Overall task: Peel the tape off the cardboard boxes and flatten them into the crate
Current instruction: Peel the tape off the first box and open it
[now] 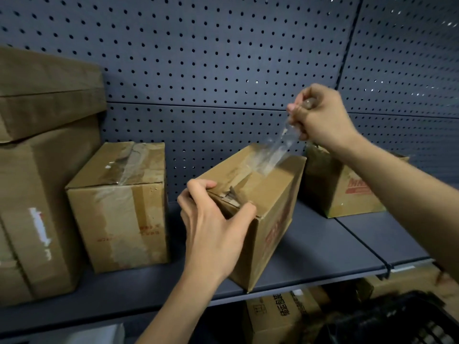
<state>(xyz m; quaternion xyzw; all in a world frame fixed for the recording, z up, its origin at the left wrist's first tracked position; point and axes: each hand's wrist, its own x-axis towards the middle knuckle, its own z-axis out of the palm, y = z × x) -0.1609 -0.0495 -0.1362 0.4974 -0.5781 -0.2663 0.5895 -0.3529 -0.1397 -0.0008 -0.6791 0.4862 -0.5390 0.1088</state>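
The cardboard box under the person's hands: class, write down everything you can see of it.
The brown cardboard box stands upright on the dark shelf, turned with one corner toward the camera. Its top seam looks worn and torn, and one side carries faded red print. The left hand grips its near top corner. The right hand pinches a clear tape strip that is lifted off the lid, its lower end stuck there.

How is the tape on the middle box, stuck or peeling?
Partly peeled: the right hand holds the tape lifted, its lower end stuck to the box top.
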